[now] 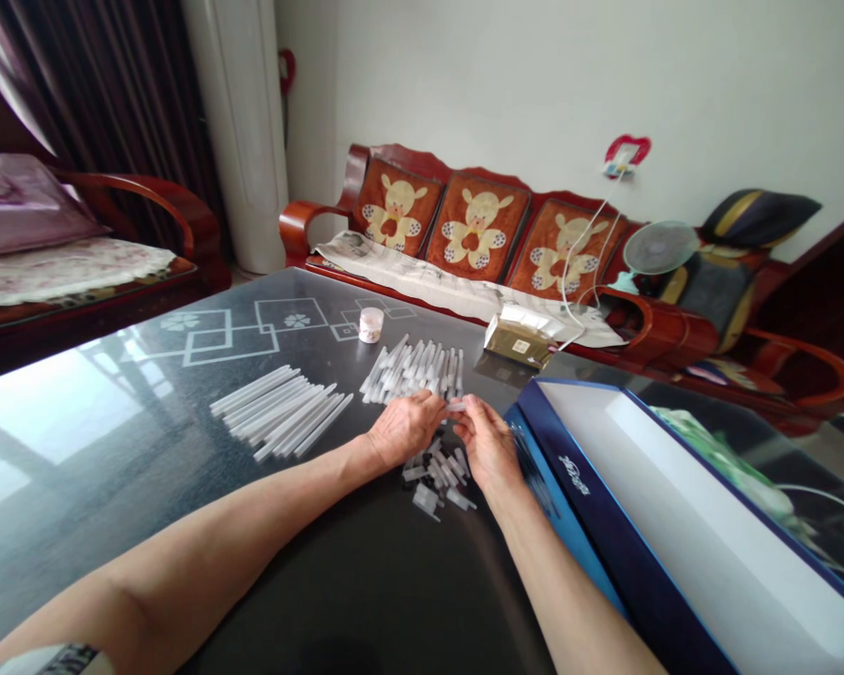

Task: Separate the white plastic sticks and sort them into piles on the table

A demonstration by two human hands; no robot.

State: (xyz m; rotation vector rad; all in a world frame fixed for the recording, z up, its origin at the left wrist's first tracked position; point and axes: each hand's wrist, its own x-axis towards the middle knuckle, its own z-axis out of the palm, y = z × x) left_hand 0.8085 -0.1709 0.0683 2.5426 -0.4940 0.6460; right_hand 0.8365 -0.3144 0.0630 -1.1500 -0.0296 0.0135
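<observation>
My left hand (404,428) and my right hand (489,441) meet over the dark glass table (183,487), fingers pinched together on a small clear plastic piece (456,406) held between them. Under and between the hands lies a loose heap of short clear plastic caps (440,476). Just beyond the hands sits a pile of assembled clear tubes (414,370). A row of long thin white tubes (281,411) lies to the left of my left hand.
An open blue box with a white inside (675,506) lies at the right, close to my right forearm. A small white jar (370,324) and a tan packet (517,342) stand at the table's far edge. A red wooden sofa (478,234) runs behind.
</observation>
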